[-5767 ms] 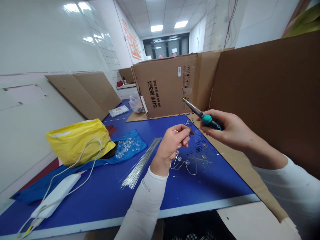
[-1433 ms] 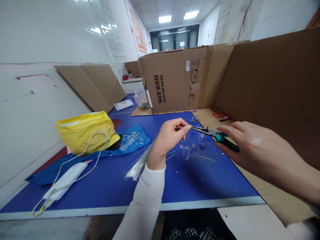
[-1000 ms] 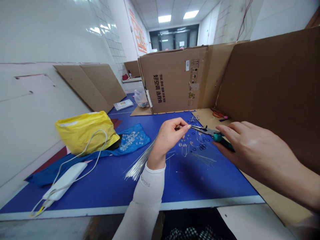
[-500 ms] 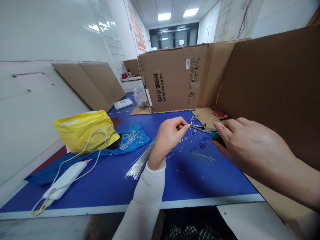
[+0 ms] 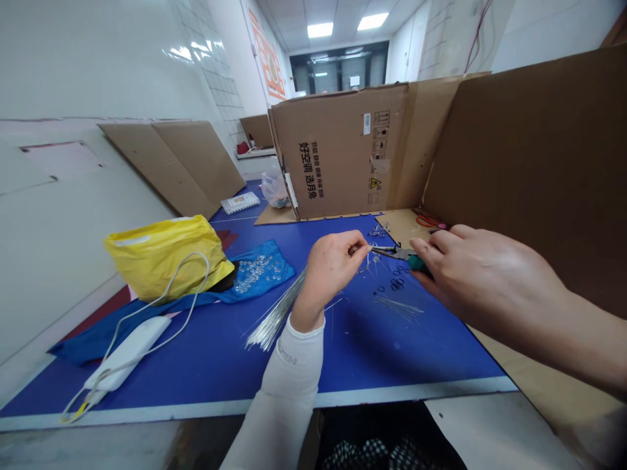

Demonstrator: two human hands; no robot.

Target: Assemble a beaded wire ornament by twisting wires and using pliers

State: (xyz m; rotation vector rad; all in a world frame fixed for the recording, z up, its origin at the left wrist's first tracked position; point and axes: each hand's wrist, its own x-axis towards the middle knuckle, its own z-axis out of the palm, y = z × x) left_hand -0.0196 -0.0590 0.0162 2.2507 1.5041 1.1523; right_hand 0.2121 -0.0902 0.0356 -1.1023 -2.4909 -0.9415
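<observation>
My right hand (image 5: pixel 450 267) is closed around the green handle of a pair of pliers (image 5: pixel 400 253), whose jaws point left. The jaw tips meet the fingertips of my left hand (image 5: pixel 337 264), which is pinched shut. What those fingers hold is too small to make out. Below the pliers lie several black rings (image 5: pixel 397 284) and a few thin wires (image 5: pixel 399 307). A thick bundle of straight silvery wires (image 5: pixel 274 320) rests beside my left wrist, partly hidden by it. Small wire pieces (image 5: pixel 378 230) are heaped beyond my hands.
Clear beads (image 5: pixel 257 271) lie on a blue cloth (image 5: pixel 281 261) beside a yellow bag (image 5: pixel 166 254). A white power strip (image 5: pixel 130 352) with a looped cord is at the left front. Cardboard walls (image 5: pixel 343 156) stand behind and to the right. Red-handled scissors (image 5: pixel 427 220) lie at the back right.
My right hand and the pliers have shifted slightly left, closer to my left fingertips. My left hand stays nearly in place, still pinched.
</observation>
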